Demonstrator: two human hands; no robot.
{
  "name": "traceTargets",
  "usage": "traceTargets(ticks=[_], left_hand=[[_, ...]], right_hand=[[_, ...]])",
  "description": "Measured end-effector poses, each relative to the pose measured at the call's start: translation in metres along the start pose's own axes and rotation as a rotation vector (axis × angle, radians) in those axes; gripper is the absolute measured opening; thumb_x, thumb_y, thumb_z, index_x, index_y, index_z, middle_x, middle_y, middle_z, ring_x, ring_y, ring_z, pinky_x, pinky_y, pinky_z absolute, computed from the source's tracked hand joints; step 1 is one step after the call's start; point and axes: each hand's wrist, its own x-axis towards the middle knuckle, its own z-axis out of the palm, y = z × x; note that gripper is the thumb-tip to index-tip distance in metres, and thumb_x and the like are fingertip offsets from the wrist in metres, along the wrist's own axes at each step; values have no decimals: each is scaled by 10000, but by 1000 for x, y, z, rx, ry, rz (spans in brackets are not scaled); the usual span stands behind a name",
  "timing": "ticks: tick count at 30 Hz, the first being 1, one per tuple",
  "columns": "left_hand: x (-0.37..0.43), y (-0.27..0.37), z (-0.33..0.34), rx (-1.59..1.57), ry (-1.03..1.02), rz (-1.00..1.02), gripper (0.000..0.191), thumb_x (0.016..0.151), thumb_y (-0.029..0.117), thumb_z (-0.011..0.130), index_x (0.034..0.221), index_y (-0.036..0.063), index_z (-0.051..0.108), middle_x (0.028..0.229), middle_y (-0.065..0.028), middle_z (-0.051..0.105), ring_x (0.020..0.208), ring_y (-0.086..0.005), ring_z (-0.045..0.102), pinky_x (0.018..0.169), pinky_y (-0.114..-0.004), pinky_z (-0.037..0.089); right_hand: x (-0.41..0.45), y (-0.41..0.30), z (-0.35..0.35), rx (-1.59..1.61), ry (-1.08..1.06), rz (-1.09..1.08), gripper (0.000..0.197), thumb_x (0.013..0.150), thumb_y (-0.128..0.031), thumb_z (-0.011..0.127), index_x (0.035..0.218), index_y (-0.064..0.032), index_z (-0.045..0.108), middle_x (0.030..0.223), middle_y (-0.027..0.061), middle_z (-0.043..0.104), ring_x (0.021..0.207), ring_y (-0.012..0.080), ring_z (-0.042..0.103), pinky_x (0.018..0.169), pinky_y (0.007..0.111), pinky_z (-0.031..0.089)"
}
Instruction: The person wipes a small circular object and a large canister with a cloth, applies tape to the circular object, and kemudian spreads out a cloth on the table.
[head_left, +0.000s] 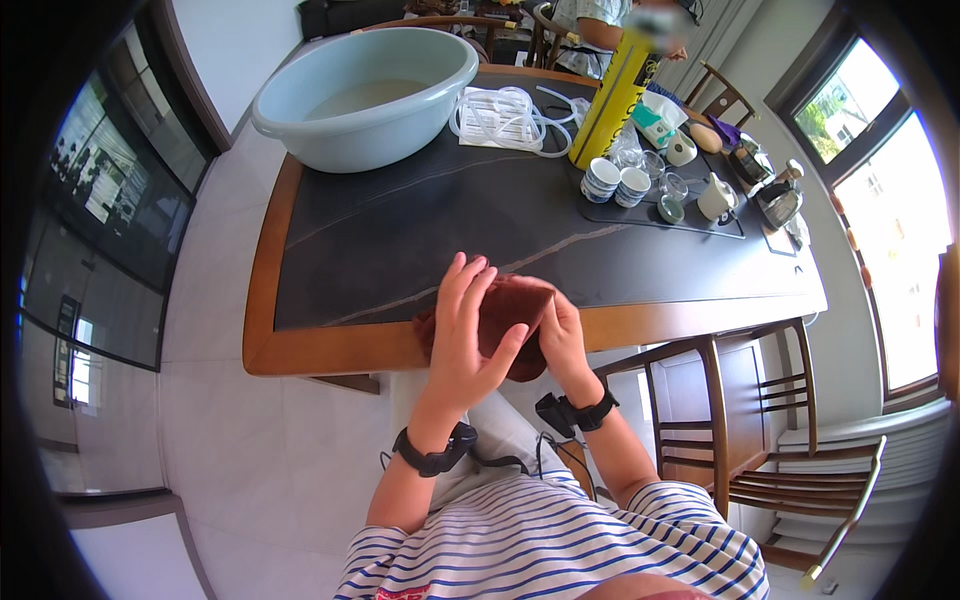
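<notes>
A dark brown cloth is bunched at the near edge of the table, between my two hands. My right hand pinches a raised corner of it between thumb and fingers. My left hand is held up against the cloth's left side, fingers extended and thumb apart. Folds of cloth show past the left hand's outer side and near its fingertips. The part behind the palm is hidden. Each wrist wears a black strap with a small device.
A large pale blue basin holding water stands at the far left. Coiled clear tubing lies on paper beside a tall yellow cylinder. Stacked cups and a white pitcher stand right. A wooden chair is at my right; a person is beyond the table.
</notes>
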Motion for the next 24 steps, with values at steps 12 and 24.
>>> traceTargets(ticks=[12,24], left_hand=[[-1,-30,17,84,38,8,488,792,55,649,1257,19,508,1194,-152,595,1099,-337,556,987,-413,406],[1,-25,18,186,41,93,453,772,32,644,1214,32,545,1176,-139,603,1071,-321,567,966,-420,417]], right_hand=[[3,7,-1,160,-308,171,312,1012,-219,468,1214,7,546,1109,22,607,1019,90,530,935,269,421],[-2,8,2,266,-181,235,313,1013,-212,464,1239,-2,517,1132,33,604,1025,93,545,924,263,437]])
